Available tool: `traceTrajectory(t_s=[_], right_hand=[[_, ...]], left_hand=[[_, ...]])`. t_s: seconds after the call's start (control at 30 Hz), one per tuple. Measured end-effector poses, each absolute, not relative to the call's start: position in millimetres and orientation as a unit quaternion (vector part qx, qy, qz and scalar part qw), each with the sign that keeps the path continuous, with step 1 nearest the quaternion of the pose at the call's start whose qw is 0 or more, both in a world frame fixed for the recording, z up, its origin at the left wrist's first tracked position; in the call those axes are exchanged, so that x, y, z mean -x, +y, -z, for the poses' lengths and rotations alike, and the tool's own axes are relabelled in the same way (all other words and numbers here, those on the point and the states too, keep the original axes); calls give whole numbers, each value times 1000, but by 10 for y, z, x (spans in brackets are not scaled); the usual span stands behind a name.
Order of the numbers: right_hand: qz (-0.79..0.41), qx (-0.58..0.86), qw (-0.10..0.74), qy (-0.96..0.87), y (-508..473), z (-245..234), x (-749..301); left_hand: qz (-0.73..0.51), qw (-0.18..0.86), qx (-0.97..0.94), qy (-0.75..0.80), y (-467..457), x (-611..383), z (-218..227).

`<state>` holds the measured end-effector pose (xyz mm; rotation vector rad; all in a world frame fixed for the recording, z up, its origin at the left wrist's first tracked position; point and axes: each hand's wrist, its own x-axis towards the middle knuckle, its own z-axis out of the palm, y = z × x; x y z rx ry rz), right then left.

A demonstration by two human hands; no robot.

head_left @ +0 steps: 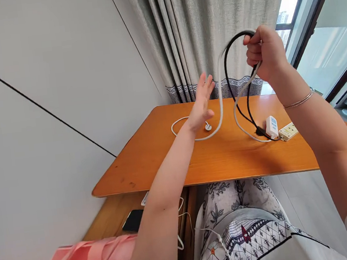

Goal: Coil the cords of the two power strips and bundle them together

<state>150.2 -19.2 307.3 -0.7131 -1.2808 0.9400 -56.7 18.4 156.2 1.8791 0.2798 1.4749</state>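
Note:
My right hand (263, 53) is raised above the orange table (165, 164), closed on a loop of a white cable (220, 94) and a black cable (227, 81). Both cables hang down from it to the tabletop. The black one runs to a plug beside a white adapter (271, 127) on a cream power strip (288, 131). The white cable curves across the table to a white plug (207, 127). My left hand (201, 103) is open with fingers stretched out, held above the table just left of the hanging cables, touching nothing.
A grey curtain (199, 30) hangs behind the table, a window to its right. A white wall runs along the left. Below the table edge lie a black phone (133, 220), a pink bag (82, 259) and thin white cords. My lap shows patterned fabric.

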Motion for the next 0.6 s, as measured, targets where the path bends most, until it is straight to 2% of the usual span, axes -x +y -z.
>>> traceTrajectory(t_s=[0.17,0.37,0.6], right_hand=[[-457,275,610,-586,-331,-3003,-1282],[-488,258,605,-574,-225,-3083,-1167],[-450,311,661,-513,48,-3220,-1446]], left_hand=[[-545,397,-732,102,-46,129,-1585],[-468,556,-677,115,-143,-237,-1502],[-322,650,-664,181,-185,-288,-1020]])
